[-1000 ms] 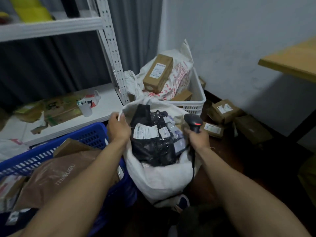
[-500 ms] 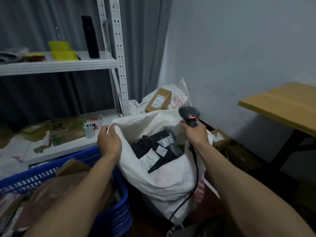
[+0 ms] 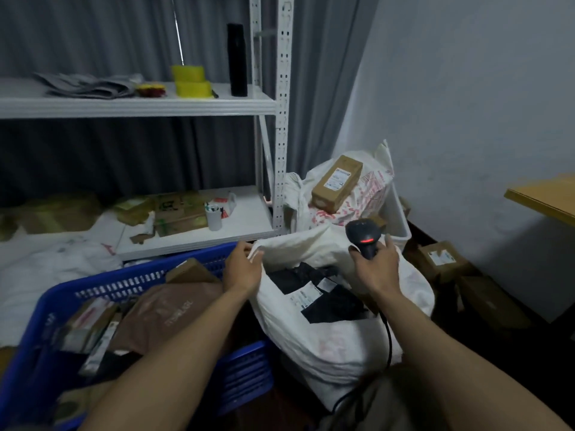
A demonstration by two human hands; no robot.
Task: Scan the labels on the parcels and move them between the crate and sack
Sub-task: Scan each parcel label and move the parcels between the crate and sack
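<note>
- Closest in, on the left, the blue crate (image 3: 46, 337) is crammed with parcels. A brown mailer (image 3: 168, 312) lies on top, with small labelled packets beside it.
- Just to its right the white sack (image 3: 326, 343) stands open, and black parcels (image 3: 314, 293) with white labels lie inside.
- The left hand (image 3: 244, 270) grips the sack's left rim, fingers curled into the cloth.
- The right hand (image 3: 375, 269) is wrapped round the handle of the black scanner (image 3: 362, 237) over the sack's right rim. A red light glows on the scanner, and its cable (image 3: 388, 340) trails down.
- The black parcels sit between the two hands and just below them.
- There's pale lettering on the brown mailer, too blurred to read, and the print on the labels is too small.
- Farther back, a second sack (image 3: 373, 188) with unreadable red print fills a white basket (image 3: 401, 225). A labelled cardboard box (image 3: 337, 183) lies on top.
- More cardboard boxes (image 3: 438, 259) sit on the floor by the wall.
</note>
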